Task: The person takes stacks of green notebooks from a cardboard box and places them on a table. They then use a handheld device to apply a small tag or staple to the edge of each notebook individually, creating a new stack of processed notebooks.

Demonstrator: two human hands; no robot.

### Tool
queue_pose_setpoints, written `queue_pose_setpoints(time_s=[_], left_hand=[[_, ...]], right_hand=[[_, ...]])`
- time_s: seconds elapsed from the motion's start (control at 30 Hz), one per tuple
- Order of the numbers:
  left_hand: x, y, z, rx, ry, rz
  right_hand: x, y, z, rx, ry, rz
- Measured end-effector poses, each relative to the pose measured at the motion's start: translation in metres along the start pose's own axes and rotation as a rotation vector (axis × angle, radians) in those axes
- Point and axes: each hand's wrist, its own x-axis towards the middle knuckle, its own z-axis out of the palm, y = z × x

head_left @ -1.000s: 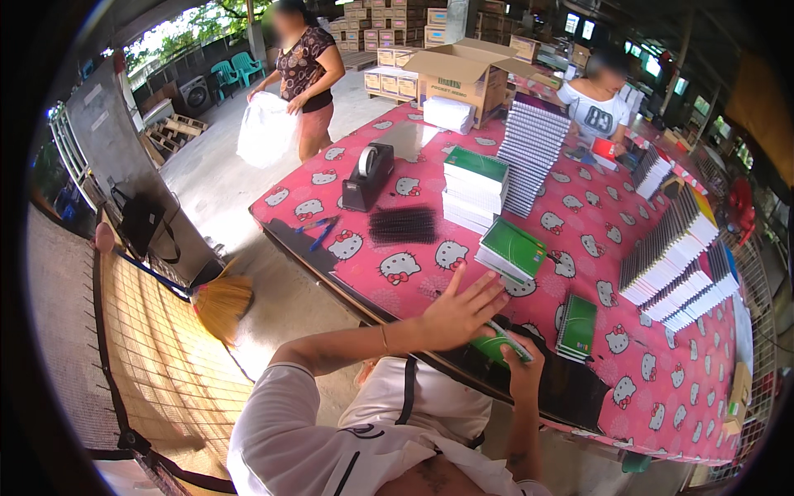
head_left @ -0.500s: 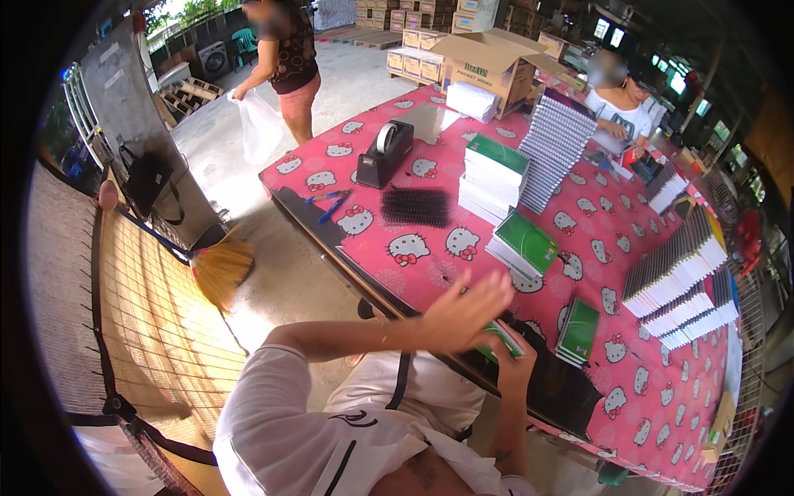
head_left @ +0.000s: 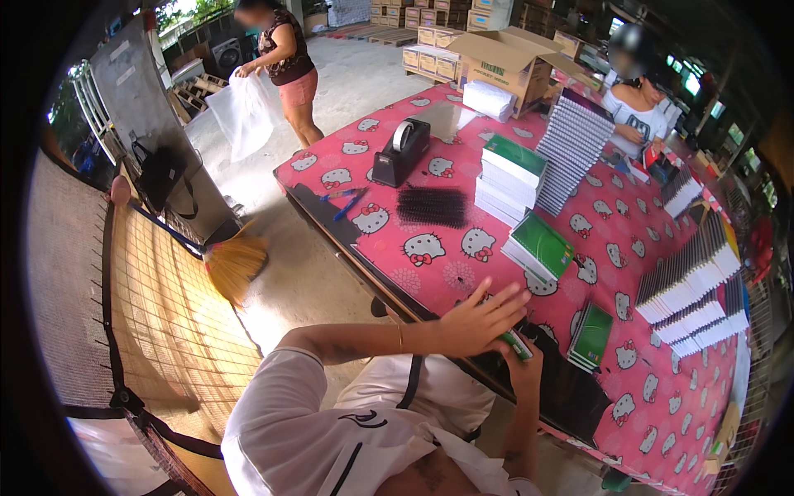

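Note:
My right hand [head_left: 524, 369] is closed round a small green notebook [head_left: 518, 345] at the table's near edge, its cover partly hidden by my hands. My left hand [head_left: 484, 321] lies over the notebook's upper side, fingers stretched out and spread, apparently touching it with the palm. To the right of my hands a few green spiral notebooks [head_left: 592, 337] lie on a black patch of the table. Beyond my hands sits a short pile of green notebooks [head_left: 539, 245], and behind it a taller stack of white-paged notebooks [head_left: 510, 178] with a green top.
The table wears a pink patterned cover [head_left: 459, 273]. On it are black binding spirals [head_left: 432, 207], a tape dispenser [head_left: 401, 152], blue-handled pliers [head_left: 351, 203], a spiral-bound stack [head_left: 572, 149], notebook rows [head_left: 691, 285] and a cardboard box [head_left: 504, 70]. A person [head_left: 285, 62] holds a plastic bag [head_left: 244, 116]; another sits far right.
The notebook in my right hand has tipped, showing more of its edge. My left hand has come lower over it, fingers spread wider. The standing person has raised and spread the plastic bag.

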Motion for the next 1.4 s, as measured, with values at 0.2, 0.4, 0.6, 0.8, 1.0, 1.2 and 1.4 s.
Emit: queue_pose_setpoints(time_s=[0.2, 0.4, 0.6, 0.8, 1.0, 1.2, 1.4], left_hand=[[-0.005, 0.013, 0.013, 0.072, 0.007, -0.043], [-0.045, 0.041, 0.037, -0.065, -0.045, 0.057], [-0.01, 0.038, 0.017, -0.094, -0.007, -0.02], [0.023, 0.028, 0.014, 0.024, 0.0, -0.002], [0.013, 0.037, 0.013, -0.01, -0.058, -0.032], [-0.011, 0.04, 0.017, -0.128, -0.032, -0.035], [0.03, 0.016, 0.01, -0.302, 0.088, -0.042]], right_hand=[[0.003, -0.001, 0.005, -0.038, 0.034, -0.075], [0.004, 0.004, 0.0, -0.081, 0.088, -0.131], [0.004, 0.003, -0.008, -0.076, 0.025, -0.053], [0.008, 0.005, -0.007, -0.067, -0.012, -0.095], [0.01, 0.02, -0.007, -0.187, 0.022, -0.164], [0.011, 0.003, 0.001, -0.083, 0.057, -0.067], [-0.001, -0.037, -0.018, -0.21, 0.061, -0.149]])
